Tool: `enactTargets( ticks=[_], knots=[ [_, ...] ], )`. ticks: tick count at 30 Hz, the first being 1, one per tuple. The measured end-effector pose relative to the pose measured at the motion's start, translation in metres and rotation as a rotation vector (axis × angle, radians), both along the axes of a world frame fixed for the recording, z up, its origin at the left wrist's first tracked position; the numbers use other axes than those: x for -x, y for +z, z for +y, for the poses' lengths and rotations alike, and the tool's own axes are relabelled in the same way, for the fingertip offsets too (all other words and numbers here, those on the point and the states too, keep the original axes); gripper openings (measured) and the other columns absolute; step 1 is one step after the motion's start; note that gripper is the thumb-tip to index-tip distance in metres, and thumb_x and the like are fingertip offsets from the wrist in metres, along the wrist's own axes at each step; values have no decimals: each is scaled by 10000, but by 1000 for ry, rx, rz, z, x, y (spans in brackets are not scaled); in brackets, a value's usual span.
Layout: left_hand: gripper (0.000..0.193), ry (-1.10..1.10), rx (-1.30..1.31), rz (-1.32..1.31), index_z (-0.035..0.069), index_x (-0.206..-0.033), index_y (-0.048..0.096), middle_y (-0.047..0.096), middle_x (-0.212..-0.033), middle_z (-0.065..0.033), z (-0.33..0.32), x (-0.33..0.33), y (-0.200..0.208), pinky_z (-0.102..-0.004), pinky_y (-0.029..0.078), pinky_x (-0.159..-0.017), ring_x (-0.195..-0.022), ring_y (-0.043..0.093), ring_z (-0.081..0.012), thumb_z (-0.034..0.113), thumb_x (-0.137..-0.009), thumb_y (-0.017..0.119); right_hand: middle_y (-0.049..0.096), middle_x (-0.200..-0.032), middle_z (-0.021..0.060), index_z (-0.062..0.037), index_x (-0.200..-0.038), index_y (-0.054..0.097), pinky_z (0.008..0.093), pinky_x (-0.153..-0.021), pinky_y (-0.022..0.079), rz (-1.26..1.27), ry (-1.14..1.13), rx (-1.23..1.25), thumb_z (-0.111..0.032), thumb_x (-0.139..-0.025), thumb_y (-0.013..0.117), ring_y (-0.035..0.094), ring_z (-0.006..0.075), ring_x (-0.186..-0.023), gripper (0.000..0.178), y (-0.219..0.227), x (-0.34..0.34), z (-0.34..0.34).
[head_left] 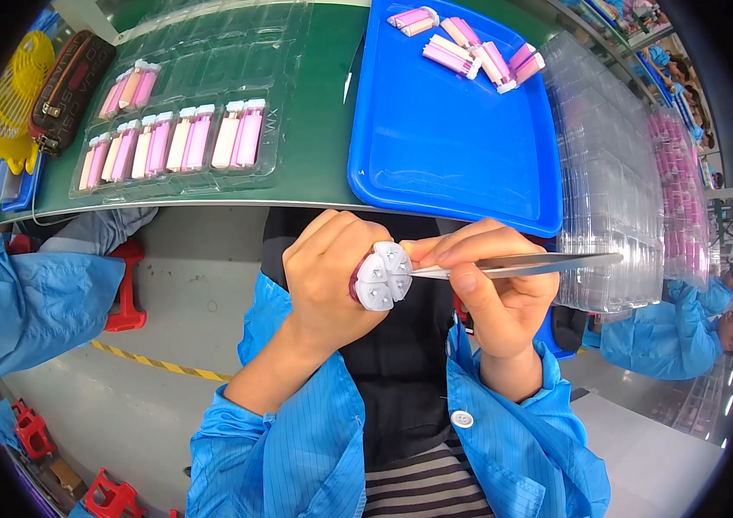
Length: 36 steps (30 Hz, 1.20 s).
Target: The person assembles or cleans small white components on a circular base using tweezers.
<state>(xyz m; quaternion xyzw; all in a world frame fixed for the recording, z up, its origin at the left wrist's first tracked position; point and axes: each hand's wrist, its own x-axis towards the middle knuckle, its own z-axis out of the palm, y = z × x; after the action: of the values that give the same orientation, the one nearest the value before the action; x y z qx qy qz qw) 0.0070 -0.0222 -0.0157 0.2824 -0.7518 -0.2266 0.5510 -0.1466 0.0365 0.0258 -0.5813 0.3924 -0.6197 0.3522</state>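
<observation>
My left hand point(325, 274) is closed around a small bundle whose white end caps point(385, 276) face up, wedge-shaped and studded with small shiny points. A strip of dark pink shows at the bundle's side; my fist hides the rest. In my right hand point(509, 302) is a pair of metal tweezers point(556, 262), gripped between thumb and fingers. Their tip end points at the white caps, and my right fingertips are beside the caps; contact is hard to make out. Both hands are in front of the table edge, above my lap.
A blue tray point(453, 164) holds several pink-and-cream pieces point(453, 58) at its far end. Left of it, a clear compartment tray point(237, 173) carries more such pieces. Stacked clear trays point(608, 173) rise at right. A yellow fan point(17, 99) and dark pouch point(69, 91) sit far left. Co-workers sit on both sides.
</observation>
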Motion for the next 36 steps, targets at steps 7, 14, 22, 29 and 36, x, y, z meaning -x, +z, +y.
enactTargets(
  ticks=[7,14,22,29,36],
  knots=[
    [199,8,15,-10,11,-740,580,582,-669,-106,-1,1,-1,-321,424,-523,-572,565,-270,-43,-603,715,691,-882,205,81,-910,657,347,-772,571,34,-13,8,78,-838,652,703,290,-878,72,1,0,1],
    [203,26,37,-21,12,-736,579,577,-662,-105,0,3,2,-326,423,-520,-570,561,-271,-35,-602,724,692,-879,199,74,-909,659,334,-755,569,9,-35,26,70,-840,659,702,275,-858,69,-3,0,-1],
    [208,29,9,-49,18,-727,577,563,-657,-99,-1,3,1,-328,416,-516,-565,550,-271,-11,-612,747,702,-873,172,52,-893,683,283,-692,549,254,-59,39,49,-810,695,697,218,-797,84,8,3,-3],
    [192,0,-44,26,26,-731,575,569,-668,-92,-3,4,2,-322,413,-518,-569,559,-259,-11,-646,743,701,-901,182,80,-952,664,320,-771,545,24,10,-66,48,-847,658,686,243,-885,110,5,1,0],
    [207,36,-3,27,39,-724,575,575,-655,-84,-5,4,-2,-333,418,-521,-573,564,-256,1,-641,761,685,-927,213,94,-952,647,425,-907,541,-66,8,-57,67,-847,644,677,332,-992,109,5,-7,8]
  ],
)
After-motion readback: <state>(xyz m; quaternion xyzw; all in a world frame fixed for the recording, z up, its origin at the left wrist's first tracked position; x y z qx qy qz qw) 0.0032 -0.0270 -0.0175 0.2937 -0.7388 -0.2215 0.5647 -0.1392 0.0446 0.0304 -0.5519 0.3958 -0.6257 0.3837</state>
